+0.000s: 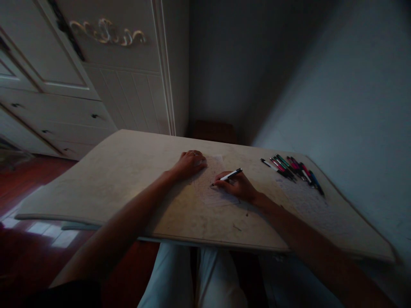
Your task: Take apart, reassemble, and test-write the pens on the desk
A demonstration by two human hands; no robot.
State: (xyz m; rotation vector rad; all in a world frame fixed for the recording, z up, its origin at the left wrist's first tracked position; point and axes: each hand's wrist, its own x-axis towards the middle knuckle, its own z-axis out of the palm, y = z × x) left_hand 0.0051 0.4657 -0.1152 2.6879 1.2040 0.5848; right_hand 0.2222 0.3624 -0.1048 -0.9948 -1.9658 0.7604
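My right hand [236,187] is closed around a white pen with black ends [231,174], its tip down on a sheet of paper [212,197]. Handwriting covers much of that sheet, but the words are too small to read. Resting at the sheet's upper left edge, my left hand [192,163] lies palm down with its fingers loosely bent and holds nothing. A ring shows on one of its fingers. Below both hands is the pale, stained tabletop [125,171].
Several pens [289,167] in mixed colours lie at the table's right. Nearer me is another written sheet [305,199], partly beside my right forearm. A white cabinet [135,94] stands at the back left, and a pale wall [359,111] borders the right side.
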